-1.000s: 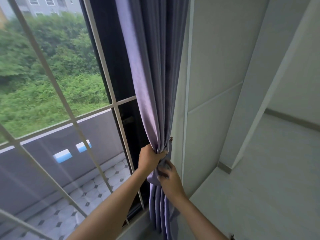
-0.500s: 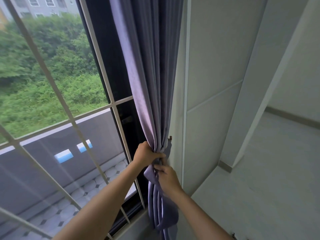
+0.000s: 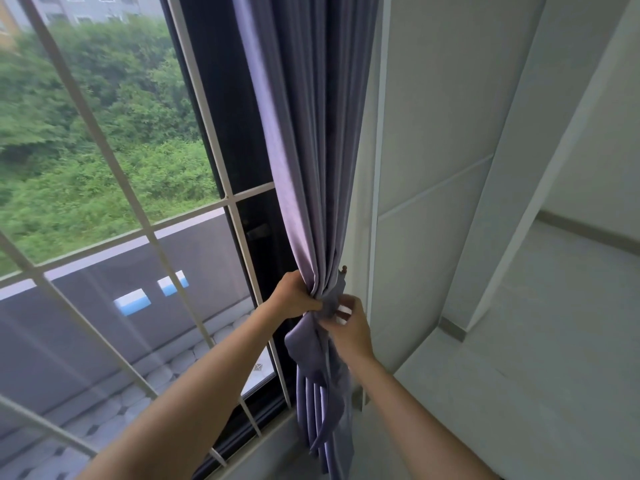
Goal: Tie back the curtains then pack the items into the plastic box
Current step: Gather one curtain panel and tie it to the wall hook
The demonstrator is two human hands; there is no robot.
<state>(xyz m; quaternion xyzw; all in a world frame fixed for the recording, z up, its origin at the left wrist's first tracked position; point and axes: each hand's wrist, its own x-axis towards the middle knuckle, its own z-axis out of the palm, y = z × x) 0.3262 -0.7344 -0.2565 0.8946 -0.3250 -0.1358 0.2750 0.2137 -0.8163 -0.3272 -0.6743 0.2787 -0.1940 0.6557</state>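
A purple curtain (image 3: 311, 150) hangs gathered at the right side of the window, bunched to a narrow waist. My left hand (image 3: 294, 299) grips the gathered folds from the left at that waist. My right hand (image 3: 346, 327) pinches a strip of matching purple tie-back fabric (image 3: 330, 301) just right of the bunch, its fingers blurred. A small brown hook (image 3: 344, 269) sticks out of the wall just above both hands. Below my hands the curtain falls in loose folds to the sill. No plastic box is in view.
A white-barred window (image 3: 114, 161) fills the left, with trees and a balcony outside. A dark window frame (image 3: 225, 98) stands behind the curtain. A white panelled wall (image 3: 433, 133) and a pale ledge (image 3: 519, 341) lie to the right.
My right hand has risen from below the bunch to beside it, near the hook, now working the tie-back strip. My left hand keeps its grip on the curtain.
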